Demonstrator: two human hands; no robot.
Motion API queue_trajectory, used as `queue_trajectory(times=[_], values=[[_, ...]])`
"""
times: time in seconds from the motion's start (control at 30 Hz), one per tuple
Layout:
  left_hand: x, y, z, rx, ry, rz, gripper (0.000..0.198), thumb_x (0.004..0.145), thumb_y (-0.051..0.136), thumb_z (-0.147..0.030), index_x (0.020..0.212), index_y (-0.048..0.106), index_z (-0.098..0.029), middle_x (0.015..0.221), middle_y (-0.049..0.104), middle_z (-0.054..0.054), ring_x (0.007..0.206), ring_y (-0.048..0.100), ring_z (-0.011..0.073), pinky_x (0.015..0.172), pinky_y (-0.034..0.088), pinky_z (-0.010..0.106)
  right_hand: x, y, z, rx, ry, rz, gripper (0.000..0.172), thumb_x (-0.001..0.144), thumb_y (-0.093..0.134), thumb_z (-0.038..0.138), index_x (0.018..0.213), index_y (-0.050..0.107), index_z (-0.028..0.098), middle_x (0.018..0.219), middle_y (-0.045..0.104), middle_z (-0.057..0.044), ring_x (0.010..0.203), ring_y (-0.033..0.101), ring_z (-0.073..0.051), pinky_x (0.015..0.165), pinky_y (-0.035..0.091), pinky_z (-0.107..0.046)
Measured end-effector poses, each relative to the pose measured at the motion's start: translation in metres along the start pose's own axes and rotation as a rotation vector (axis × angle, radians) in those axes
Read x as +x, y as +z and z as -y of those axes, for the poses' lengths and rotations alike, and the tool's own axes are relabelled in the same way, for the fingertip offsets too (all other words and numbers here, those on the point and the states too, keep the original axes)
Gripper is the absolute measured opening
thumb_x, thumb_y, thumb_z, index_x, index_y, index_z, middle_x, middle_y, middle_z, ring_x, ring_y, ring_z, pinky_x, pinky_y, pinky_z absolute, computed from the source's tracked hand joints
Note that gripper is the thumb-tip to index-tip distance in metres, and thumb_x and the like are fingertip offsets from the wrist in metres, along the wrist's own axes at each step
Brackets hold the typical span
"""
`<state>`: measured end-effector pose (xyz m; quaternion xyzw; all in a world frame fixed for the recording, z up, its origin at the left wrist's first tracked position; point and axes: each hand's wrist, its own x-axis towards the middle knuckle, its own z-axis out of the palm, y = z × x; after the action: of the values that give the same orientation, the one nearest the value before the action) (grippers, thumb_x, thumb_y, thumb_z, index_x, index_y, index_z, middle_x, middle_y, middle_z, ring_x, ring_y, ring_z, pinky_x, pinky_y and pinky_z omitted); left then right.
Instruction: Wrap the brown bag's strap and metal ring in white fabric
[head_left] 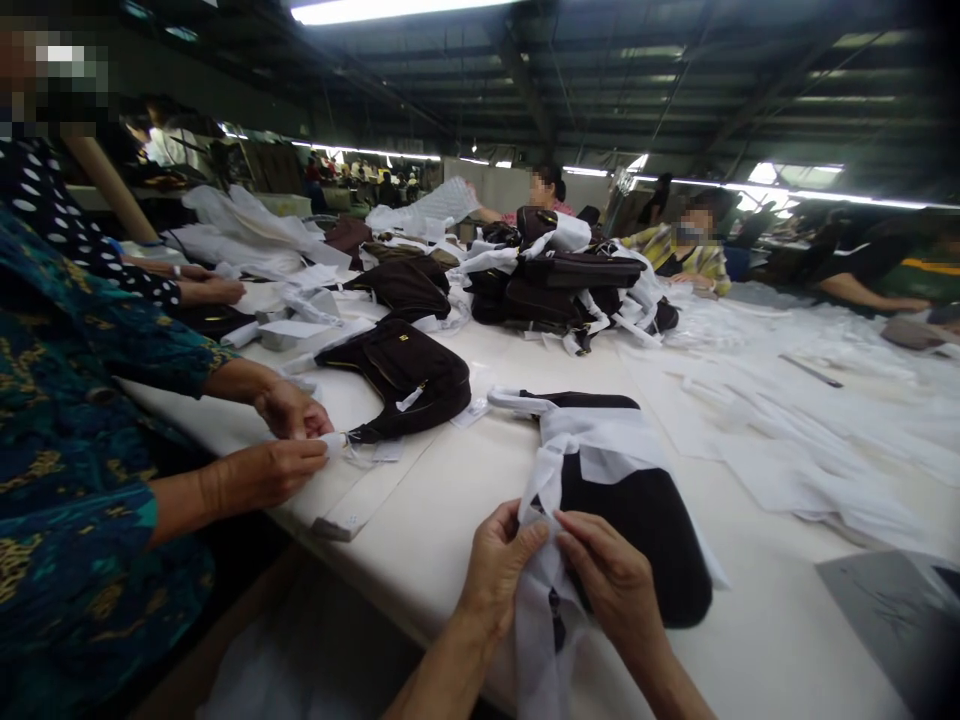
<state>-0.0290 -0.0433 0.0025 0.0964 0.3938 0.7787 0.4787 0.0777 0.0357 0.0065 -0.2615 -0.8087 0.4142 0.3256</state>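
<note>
A black bag (pixel 637 520) lies flat on the white table in front of me, partly covered by white tissue paper (pixel 622 440). A strip of white wrapping paper (pixel 551 480) runs along its left side and is knotted near the top. My left hand (pixel 499 560) pinches this strip between thumb and fingers. Close beside it, my right hand (pixel 611 570) grips the same strip, fingertips pressed together, over the bag's near left part. Below my hands the strip hangs toward the table edge, with a small dark piece (pixel 556 615) showing against it.
At left, a co-worker's hands (pixel 292 440) work at the strap end of a dark shoulder bag (pixel 405 375). A heap of dark bags (pixel 555 280) stands farther back. White paper sheets (pixel 825 450) spread over the right side, near a grey sheet (pixel 885 620). Other people sit around the table.
</note>
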Motion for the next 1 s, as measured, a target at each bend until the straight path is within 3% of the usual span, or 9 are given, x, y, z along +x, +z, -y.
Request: queue_trajectory(times=[0.1,0.2,0.27,0.4,0.47,0.67,0.87,1.0], values=[[0.002,-0.004,0.006,0.050,0.016,-0.043,0.032,0.062,0.074,-0.023,0.090,0.062,-0.012,0.079,0.065,0.004,0.066,0.056,0.0112,0.063,0.044,0.021,-0.004,0.001,-0.005,-0.058,-0.073,-0.107,0.019,0.083,0.053,0.030,0.091,0.067,0.021,0.092,0.064,-0.006,0.083,0.061,-0.018,0.074,0.050,-0.029],[0.006,-0.012,0.013,0.059,0.003,-0.125,0.032,0.060,0.075,-0.021,0.087,0.061,-0.012,0.076,0.065,0.003,0.063,0.056,0.0110,0.060,0.044,0.021,-0.004,-0.007,-0.007,-0.129,0.002,-0.208,0.018,0.084,0.052,0.033,0.086,0.063,0.019,0.072,0.062,-0.002,0.062,0.060,-0.014,0.056,0.048,-0.023],[0.007,-0.016,0.015,0.035,-0.020,-0.150,0.034,0.058,0.075,-0.021,0.087,0.060,-0.011,0.074,0.065,0.004,0.061,0.057,0.0116,0.060,0.045,0.023,-0.002,-0.012,-0.006,-0.158,0.059,-0.244,0.019,0.083,0.053,0.035,0.089,0.060,0.019,0.070,0.061,-0.001,0.059,0.059,-0.013,0.053,0.047,-0.022],[0.006,-0.016,0.012,-0.010,-0.039,-0.097,0.035,0.058,0.076,-0.020,0.088,0.059,-0.011,0.075,0.065,0.004,0.060,0.057,0.0118,0.061,0.045,0.024,-0.001,-0.007,-0.007,-0.146,-0.053,-0.016,0.025,0.082,0.055,0.032,0.103,0.057,0.020,0.096,0.063,-0.004,0.084,0.061,-0.015,0.074,0.049,-0.024],[0.005,-0.014,0.010,-0.018,-0.034,-0.083,0.035,0.058,0.075,-0.019,0.088,0.059,-0.011,0.074,0.064,0.004,0.059,0.056,0.0108,0.061,0.045,0.023,-0.003,-0.001,-0.010,-0.141,-0.086,0.061,0.020,0.085,0.050,0.029,0.101,0.060,0.021,0.096,0.063,-0.004,0.088,0.060,-0.015,0.078,0.047,-0.025],[0.004,-0.009,0.011,0.035,0.014,-0.120,0.033,0.058,0.074,-0.016,0.087,0.059,-0.010,0.074,0.064,0.004,0.061,0.054,0.0096,0.060,0.042,0.021,-0.009,0.009,-0.013,-0.183,0.010,-0.129,0.017,0.087,0.047,0.030,0.089,0.059,0.019,0.078,0.063,-0.002,0.070,0.060,-0.014,0.064,0.047,-0.024],[0.005,-0.005,0.015,0.088,0.034,-0.153,0.028,0.061,0.072,-0.018,0.085,0.059,-0.010,0.073,0.062,0.002,0.061,0.051,0.0092,0.059,0.040,0.020,-0.010,0.020,-0.005,-0.308,-0.300,-0.230,0.011,0.086,0.047,0.017,0.089,0.058,0.016,0.080,0.060,-0.005,0.074,0.058,-0.014,0.068,0.046,-0.024],[0.007,-0.007,0.018,0.155,0.076,-0.166,0.022,0.063,0.071,-0.021,0.080,0.060,-0.012,0.069,0.060,0.000,0.060,0.048,0.0079,0.059,0.039,0.019,-0.007,0.027,-0.009,-0.428,-0.464,-0.239,0.017,0.083,0.050,0.010,0.098,0.058,0.015,0.083,0.059,-0.007,0.075,0.055,-0.016,0.069,0.047,-0.028]])
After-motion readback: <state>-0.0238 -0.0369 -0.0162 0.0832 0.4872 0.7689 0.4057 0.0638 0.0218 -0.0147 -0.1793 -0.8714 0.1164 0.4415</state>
